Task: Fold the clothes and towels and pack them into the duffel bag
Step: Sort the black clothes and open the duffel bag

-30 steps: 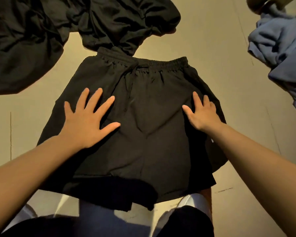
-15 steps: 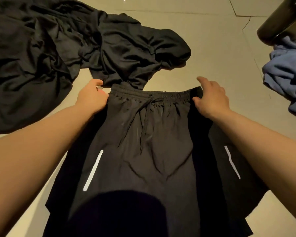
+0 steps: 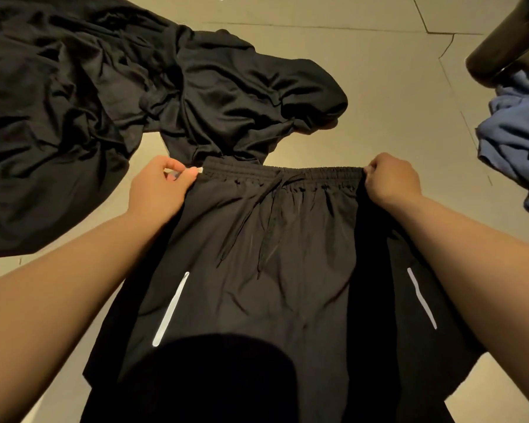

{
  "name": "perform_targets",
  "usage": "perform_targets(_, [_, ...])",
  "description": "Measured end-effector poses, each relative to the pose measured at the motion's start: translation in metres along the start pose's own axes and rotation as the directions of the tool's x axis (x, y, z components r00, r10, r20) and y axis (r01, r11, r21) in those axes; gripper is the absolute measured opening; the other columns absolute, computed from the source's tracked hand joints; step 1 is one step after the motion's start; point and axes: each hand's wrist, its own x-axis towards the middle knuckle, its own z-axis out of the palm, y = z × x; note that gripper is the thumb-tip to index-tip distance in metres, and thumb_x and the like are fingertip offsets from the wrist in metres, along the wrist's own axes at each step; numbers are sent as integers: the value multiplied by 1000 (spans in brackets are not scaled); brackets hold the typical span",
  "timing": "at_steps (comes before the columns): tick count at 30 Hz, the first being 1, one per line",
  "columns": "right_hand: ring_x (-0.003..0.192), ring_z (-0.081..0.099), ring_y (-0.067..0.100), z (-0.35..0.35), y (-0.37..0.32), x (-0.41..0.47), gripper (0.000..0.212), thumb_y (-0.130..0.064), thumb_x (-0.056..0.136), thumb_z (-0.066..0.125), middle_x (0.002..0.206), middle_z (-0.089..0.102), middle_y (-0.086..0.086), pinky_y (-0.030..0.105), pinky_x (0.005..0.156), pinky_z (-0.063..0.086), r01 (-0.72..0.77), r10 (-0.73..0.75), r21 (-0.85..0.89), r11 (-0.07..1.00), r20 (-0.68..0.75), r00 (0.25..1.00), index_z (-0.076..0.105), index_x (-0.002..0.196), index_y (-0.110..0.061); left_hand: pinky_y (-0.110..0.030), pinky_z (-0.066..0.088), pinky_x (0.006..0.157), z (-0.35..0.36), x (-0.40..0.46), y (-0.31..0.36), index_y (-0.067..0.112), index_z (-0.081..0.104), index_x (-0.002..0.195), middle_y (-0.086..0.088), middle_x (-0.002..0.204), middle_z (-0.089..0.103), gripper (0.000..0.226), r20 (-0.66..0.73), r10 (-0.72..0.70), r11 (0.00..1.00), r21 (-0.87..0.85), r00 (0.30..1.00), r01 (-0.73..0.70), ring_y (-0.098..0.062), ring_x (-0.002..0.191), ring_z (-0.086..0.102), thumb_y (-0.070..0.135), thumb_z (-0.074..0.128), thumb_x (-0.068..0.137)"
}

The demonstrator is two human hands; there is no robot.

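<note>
A pair of black shorts (image 3: 257, 254) with a drawstring and two pale reflective stripes lies spread on the beige floor in front of me. My left hand (image 3: 158, 187) pinches the left end of the elastic waistband. My right hand (image 3: 391, 180) grips the right end of the waistband. The waistband is stretched straight between the two hands. The lower part of the shorts is hidden in dark shadow at the bottom of the view.
A crumpled pile of black clothes (image 3: 104, 102) lies beyond the shorts at the upper left, touching the waistband. Blue cloth (image 3: 513, 138) is bunched at the right edge under a dark rounded object (image 3: 507, 41). Beige tiled floor (image 3: 379, 87) shows between them.
A second ago both hands lay flat on the shorts. They then moved up to the waistband ends and now pinch them, pulling the band taut. The view has tilted forward.
</note>
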Motion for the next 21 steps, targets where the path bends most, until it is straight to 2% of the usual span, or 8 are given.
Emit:
perform_targets(3, [103,53,43,1,4,-7,33,-24,100,41,117,57,25,42,75,38,72,-82,-123,990,-76,994,48,122,-1,-30,35,77,-11,-28,-15,21,55,121,4,85,54,42,88,21,999,47,996,-25,-20,87,51,45,62,88])
perform_targets(6, [116,45,42,4,8,-38,45,-31,97,47,131,47,21,50,90,39,179,-188,-68,982,-183,965,42,136,-9,-35,40,77,-36,-70,-38,34,37,138,5,91,53,61,203,72,986,133,976,-101,-22,85,53,45,66,85])
perform_targets(10, [132,36,34,27,26,-123,50,-37,93,52,142,40,14,58,104,30,377,-390,-140,916,-82,917,44,138,-18,-36,41,64,-53,-98,-73,36,29,145,-4,107,62,69,276,218,913,282,936,-296,-19,66,52,25,66,88])
perform_targets(12, [136,33,34,42,40,-169,54,-44,89,48,144,38,13,62,106,28,381,-390,-165,910,-26,920,45,137,-20,-38,41,69,-55,-92,-76,31,33,145,-8,109,61,65,248,262,899,290,933,-329,-27,74,54,18,64,90])
perform_targets(14, [138,31,36,54,52,-208,59,-50,88,46,148,35,13,60,104,35,338,-332,-104,935,69,941,42,140,-23,-44,42,75,-60,-71,-74,29,36,145,-10,103,59,65,164,270,909,282,949,-307,-39,90,59,15,65,88])
perform_targets(16, [142,24,33,59,58,-235,64,-51,88,54,153,28,11,55,105,38,266,-260,-16,964,161,952,36,145,-28,-51,45,82,-73,-43,-74,32,34,143,-13,111,60,67,76,254,901,344,964,-264,-44,103,57,17,65,87])
perform_targets(18, [143,23,32,58,63,-247,70,-49,86,61,154,26,11,51,108,37,266,-262,7,964,190,946,34,147,-29,-58,47,88,-88,-25,-69,32,32,143,-17,121,54,69,23,272,878,403,962,-258,-45,109,54,22,66,84])
perform_targets(21, [141,29,29,48,62,-242,68,-47,89,59,154,30,10,41,112,30,231,-235,42,972,197,952,34,148,-27,-59,44,88,-88,-46,-61,18,41,140,-23,124,46,67,72,462,756,490,884,-435,-46,109,46,25,72,81])
